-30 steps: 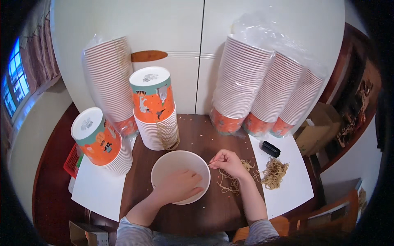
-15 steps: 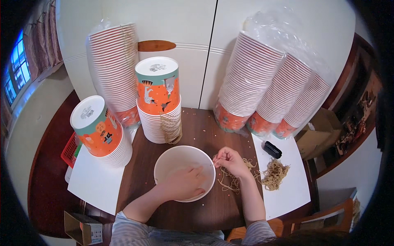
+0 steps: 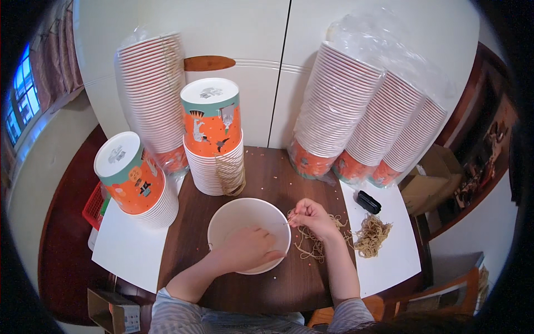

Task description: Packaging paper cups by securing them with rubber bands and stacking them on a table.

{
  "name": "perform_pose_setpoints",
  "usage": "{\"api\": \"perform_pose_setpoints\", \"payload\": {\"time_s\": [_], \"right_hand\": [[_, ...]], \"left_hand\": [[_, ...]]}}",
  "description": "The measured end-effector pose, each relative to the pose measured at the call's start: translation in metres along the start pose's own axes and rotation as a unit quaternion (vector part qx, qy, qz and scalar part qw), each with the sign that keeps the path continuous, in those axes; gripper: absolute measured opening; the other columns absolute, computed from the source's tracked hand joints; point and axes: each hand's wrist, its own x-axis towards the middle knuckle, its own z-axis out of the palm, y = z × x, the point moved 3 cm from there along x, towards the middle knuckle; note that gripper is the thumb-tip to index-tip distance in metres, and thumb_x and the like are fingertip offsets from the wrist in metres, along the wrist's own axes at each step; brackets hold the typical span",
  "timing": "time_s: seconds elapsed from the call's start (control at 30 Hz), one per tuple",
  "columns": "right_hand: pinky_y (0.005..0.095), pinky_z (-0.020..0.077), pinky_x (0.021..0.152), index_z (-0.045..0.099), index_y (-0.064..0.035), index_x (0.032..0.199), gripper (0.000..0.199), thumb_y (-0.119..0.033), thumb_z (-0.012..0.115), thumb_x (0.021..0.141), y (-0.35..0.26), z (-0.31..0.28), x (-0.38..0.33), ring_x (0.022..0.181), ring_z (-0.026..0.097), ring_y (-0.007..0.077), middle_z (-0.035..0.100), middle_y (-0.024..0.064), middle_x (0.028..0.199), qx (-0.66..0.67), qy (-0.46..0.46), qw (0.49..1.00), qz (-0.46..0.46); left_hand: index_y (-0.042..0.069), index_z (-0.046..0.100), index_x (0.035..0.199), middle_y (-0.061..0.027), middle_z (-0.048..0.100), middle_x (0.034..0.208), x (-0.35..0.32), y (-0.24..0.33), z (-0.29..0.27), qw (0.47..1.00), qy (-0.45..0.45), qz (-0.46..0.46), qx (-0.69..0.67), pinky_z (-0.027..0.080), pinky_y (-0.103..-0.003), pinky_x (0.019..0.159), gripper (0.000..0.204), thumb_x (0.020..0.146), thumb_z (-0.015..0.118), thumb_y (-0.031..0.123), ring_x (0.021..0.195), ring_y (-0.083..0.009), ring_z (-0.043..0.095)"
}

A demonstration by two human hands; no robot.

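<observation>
Grip narrow, the right hand [image 3: 314,219] seemed to pinch a strand of tan cord [image 3: 287,224] at the right rim of an open white paper tub [image 3: 245,212]; the left hand [image 3: 247,249] was inside, its hold hidden from me. That smooth, round tub stood on the brown wood-grain desk [image 3: 267,298], no finished loop showing across it. Cord loops already hung on the upturned stack [image 3: 212,125] beyond. Rightward lay a stringy tangle [image 3: 372,236]; behind, ribbed tub columns [image 3: 336,106] in glossy, crinkled plastic looked untouched.
</observation>
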Motion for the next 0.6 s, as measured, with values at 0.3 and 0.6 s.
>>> {"api": "perform_pose_setpoints", "payload": {"time_s": [0.3,0.6], "right_hand": [[0.0224,0.0473,0.063,0.046,-0.0045,0.083,0.012,0.001,0.056,0.079,-0.018,0.012,-0.008,0.073,0.059,0.0124,0.061,0.0089,0.079,-0.030,0.045,0.998,-0.024],[0.0217,0.0478,0.065,0.045,-0.0033,0.085,0.013,0.001,0.056,0.079,-0.039,0.020,-0.024,0.074,0.059,0.0112,0.061,0.0074,0.079,0.012,0.105,0.984,-0.141]], "left_hand": [[0.005,0.056,0.083,-0.0132,0.058,0.069,-0.003,0.016,0.007,0.999,0.013,-0.039,0.011,0.045,-0.041,0.060,0.027,0.076,0.056,0.031,0.066,-0.0310,0.057],[0.002,0.055,0.087,-0.0143,0.055,0.065,-0.013,0.009,-0.032,0.965,0.146,-0.092,-0.196,0.042,-0.032,0.053,0.018,0.071,0.055,0.009,0.057,-0.0259,0.055]]}}
